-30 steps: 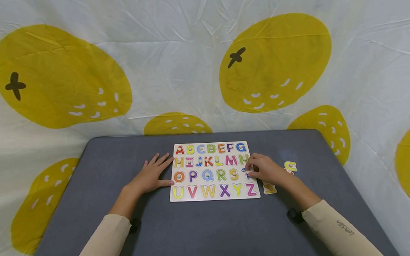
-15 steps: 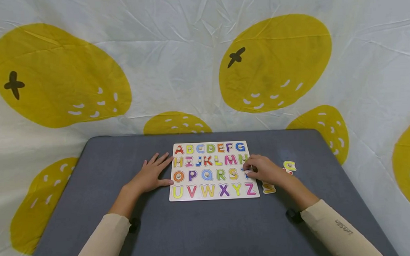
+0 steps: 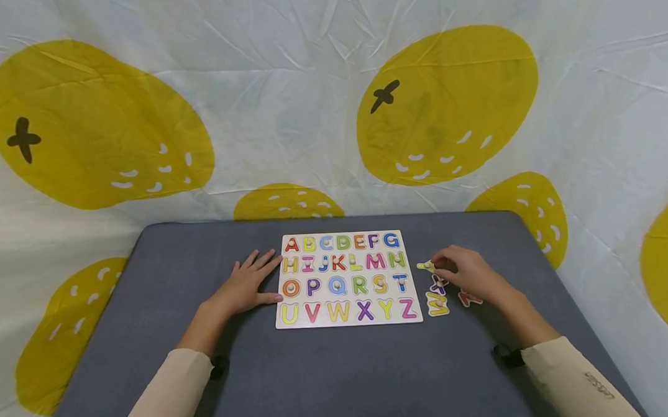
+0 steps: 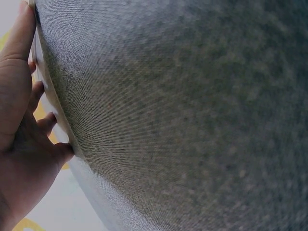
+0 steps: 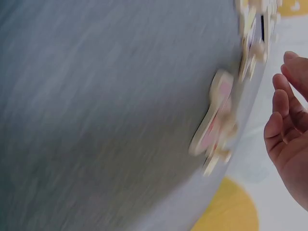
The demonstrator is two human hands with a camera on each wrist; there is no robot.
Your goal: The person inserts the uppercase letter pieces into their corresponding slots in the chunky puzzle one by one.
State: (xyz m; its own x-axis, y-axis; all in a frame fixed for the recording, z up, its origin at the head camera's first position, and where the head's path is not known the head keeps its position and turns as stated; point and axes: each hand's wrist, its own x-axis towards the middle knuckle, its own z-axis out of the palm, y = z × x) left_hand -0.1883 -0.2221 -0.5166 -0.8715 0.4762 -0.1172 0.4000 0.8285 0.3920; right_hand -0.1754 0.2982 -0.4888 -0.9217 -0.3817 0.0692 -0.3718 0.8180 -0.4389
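My left hand lies spread at the left edge of a white alphabet puzzle board. In the left wrist view its fingertips touch the board's edge. The T piece sits in its spot on the board, its knob up. Beyond the right edge my right hand hovers with bent fingers and a gap between thumb and forefinger, right by a yellow Y piece. No piece shows between its fingers in the right wrist view.
Right of the board lie a purple X piece, an orange-yellow W piece and a pinkish-red piece. Letters A to S have knobs; the bottom row, U to Z, shows flat printed letters. A dark grey table bears everything.
My right hand has let go of the T piece and moved right, off the board to the loose pieces. It now covers the yellow piece seen at the far right. The left hand stays put.
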